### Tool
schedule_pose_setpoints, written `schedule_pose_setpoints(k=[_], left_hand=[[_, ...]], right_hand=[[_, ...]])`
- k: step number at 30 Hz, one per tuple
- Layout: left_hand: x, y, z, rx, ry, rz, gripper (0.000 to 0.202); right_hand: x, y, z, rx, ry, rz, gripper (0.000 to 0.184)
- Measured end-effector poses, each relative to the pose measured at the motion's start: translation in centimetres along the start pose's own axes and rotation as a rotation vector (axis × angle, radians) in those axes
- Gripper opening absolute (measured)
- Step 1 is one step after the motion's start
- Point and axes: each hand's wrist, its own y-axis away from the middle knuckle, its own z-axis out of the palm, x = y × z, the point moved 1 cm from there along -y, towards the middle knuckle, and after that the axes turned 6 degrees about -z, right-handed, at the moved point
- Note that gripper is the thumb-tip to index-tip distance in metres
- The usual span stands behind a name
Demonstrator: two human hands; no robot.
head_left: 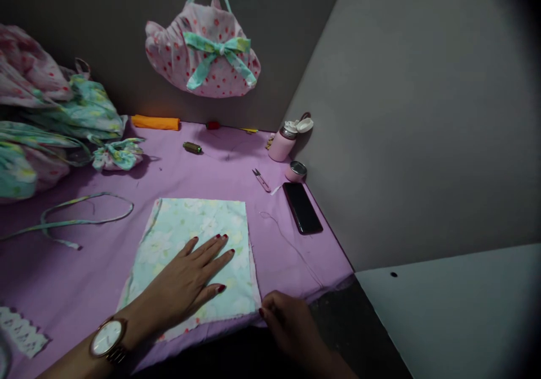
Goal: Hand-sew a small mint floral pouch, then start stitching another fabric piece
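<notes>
A rectangular piece of mint-green floral fabric (pixel 169 243) lies flat near the table's front edge, with a pink dotted layer (pixel 186 329) showing beneath its near edge. My left hand (pixel 196 274) rests on it palm down, fingers spread; a watch (pixel 107 336) is on that wrist. At the fabric's near right corner, my right hand (pixel 289 320) is closed, thumb and fingers pinched at the edge. Whether a needle is in that pinch is too small to see. A loose thread (pixel 291 246) trails over the cloth to the right of the fabric.
Purple cloth (pixel 101 266) covers the table. Thread snips (pixel 261 180), a phone (pixel 302 208), a pink bottle (pixel 282 145) and its lid (pixel 296 171) stand or lie rightward. Fabric bags (pixel 84 108) pile up left, near a cord (pixel 88 222). A dotted bag (pixel 207 69) hangs behind.
</notes>
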Motion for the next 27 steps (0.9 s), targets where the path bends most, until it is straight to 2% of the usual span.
schedule_pose_setpoints(k=[5,7,9,11,13,15,17,20,23,25,27], left_hand=[[0.1,0.1,0.3,0.031,-0.025,-0.011,0.065],[0.2,0.1,0.4,0.041,-0.025,-0.016,0.066],[0.2,0.1,0.5,0.06,-0.029,-0.016,0.062],[0.3,-0.1,0.6,0.08,-0.037,-0.008,0.06],[0.4,-0.2,0.9,0.105,-0.04,0.003,0.061],[0.3,0.0,1.3,0.135,-0.05,-0.008,0.066],[0.1,0.6,1.6,0.177,-0.074,-0.036,0.071],[-0.7,1.8,1.5,0.217,-0.092,-0.1,0.07],[-2.1,1.7,0.6,0.217,-0.034,-0.17,0.052],[-3.2,0.5,-0.1,0.216,0.003,-0.231,0.041],[-4.3,-1.1,-0.4,0.231,-0.008,-0.295,0.042]], right_hand=[[0.2,-0.1,-0.9,-0.023,-0.015,0.033,0.017],[-0.2,-1.0,-1.8,0.043,0.016,0.013,0.021],[-1.1,-2.5,-2.4,0.142,0.062,-0.082,0.02],[-2.4,-4.3,-2.3,0.161,0.099,-0.254,0.025],[-3.4,-6.3,-1.4,0.064,0.127,-0.413,0.043],[-3.7,-8.2,-0.3,-0.057,0.178,-0.479,0.057],[-3.1,-9.8,0.3,-0.118,0.246,-0.448,0.06],[-1.9,-11.2,-0.2,-0.098,0.336,-0.286,0.057],[-2.0,-12.1,-1.3,-0.045,0.357,-0.16,0.052],[-2.8,-13.0,-1.4,-0.021,0.339,-0.198,0.05],[-3.5,-14.0,-0.9,-0.026,0.315,-0.285,0.051]])
